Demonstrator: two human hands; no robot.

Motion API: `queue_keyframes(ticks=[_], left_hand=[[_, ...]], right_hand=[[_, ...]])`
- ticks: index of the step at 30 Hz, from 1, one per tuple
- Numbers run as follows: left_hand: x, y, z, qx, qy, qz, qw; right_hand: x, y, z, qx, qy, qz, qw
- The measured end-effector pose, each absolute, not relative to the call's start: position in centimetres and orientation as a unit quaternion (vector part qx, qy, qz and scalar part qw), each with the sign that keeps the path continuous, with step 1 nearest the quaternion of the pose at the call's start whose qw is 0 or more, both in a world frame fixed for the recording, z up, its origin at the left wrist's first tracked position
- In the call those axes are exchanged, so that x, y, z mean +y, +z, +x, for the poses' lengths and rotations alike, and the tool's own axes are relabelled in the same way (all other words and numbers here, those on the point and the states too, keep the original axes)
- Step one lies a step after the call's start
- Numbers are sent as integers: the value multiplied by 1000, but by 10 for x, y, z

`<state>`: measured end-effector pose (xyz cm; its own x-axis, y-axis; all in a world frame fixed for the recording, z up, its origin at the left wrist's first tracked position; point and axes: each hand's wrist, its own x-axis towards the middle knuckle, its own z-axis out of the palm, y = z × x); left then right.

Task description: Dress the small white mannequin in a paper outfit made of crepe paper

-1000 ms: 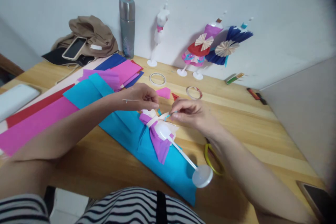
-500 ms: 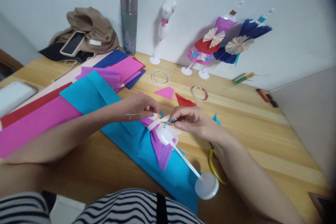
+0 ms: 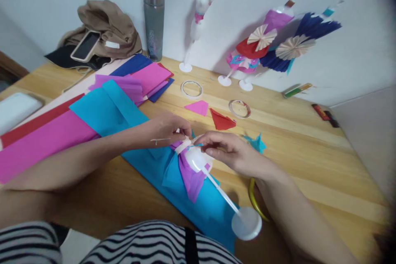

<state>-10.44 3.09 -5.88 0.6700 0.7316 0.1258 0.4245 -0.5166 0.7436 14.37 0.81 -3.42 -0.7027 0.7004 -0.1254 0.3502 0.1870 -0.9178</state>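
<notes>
A small white mannequin on a stand [image 3: 196, 160] lies on its side over blue paper [image 3: 201, 210], its round base toward me. Purple paper [image 3: 192, 181] and a cream paper band [image 3: 183, 147] wrap its body. My left hand [image 3: 168, 130] is closed, its fingertips pinching the cream band's upper end. In my right hand [image 3: 230, 148], thumb and fingers pinch a thin blue paper strip [image 3: 195, 145], held against the band. The mannequin's far end is hidden behind my hands. Yellow-handled scissors [image 3: 256, 200] lie partly under my right forearm.
Folded coloured paper [image 3: 120, 103] covers the left side. Tape rolls [image 3: 192, 83] and red [image 3: 222, 119] and pink scraps lie ahead. Along the wall stand a thermos [image 3: 154, 20], a bare mannequin [image 3: 198, 29] and two dressed ones [image 3: 252, 47]. A phone [image 3: 86, 45] rests on brown cloth.
My right hand has lowered slightly, bringing the blue strip down against the cream band. My left hand keeps its pinch. The view has shifted a little.
</notes>
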Motion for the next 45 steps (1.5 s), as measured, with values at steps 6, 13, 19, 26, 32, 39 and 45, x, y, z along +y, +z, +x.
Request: queue_keyframes(ticks=[6, 13, 19, 26, 32, 39, 45], left_hand=[[37, -67, -101, 346, 195, 862, 314], [45, -40, -106, 320, 142, 878, 325], [38, -23, -105, 390, 186, 819, 378], [33, -32, -102, 373, 169, 833, 372], [35, -31, -103, 397, 146, 829, 366], [34, -33, -104, 389, 155, 836, 355], [35, -47, -102, 378, 157, 847, 339]], right_hand=[[11, -35, 140, -794, 451, -354, 204], [15, -31, 150, -775, 455, -365, 244], [11, -38, 144, -799, 445, -339, 221], [6, -56, 130, -814, 425, -334, 213], [6, -69, 123, -752, 477, -372, 260], [3, -69, 120, -750, 449, -389, 292], [3, -72, 115, -718, 433, -455, 299]])
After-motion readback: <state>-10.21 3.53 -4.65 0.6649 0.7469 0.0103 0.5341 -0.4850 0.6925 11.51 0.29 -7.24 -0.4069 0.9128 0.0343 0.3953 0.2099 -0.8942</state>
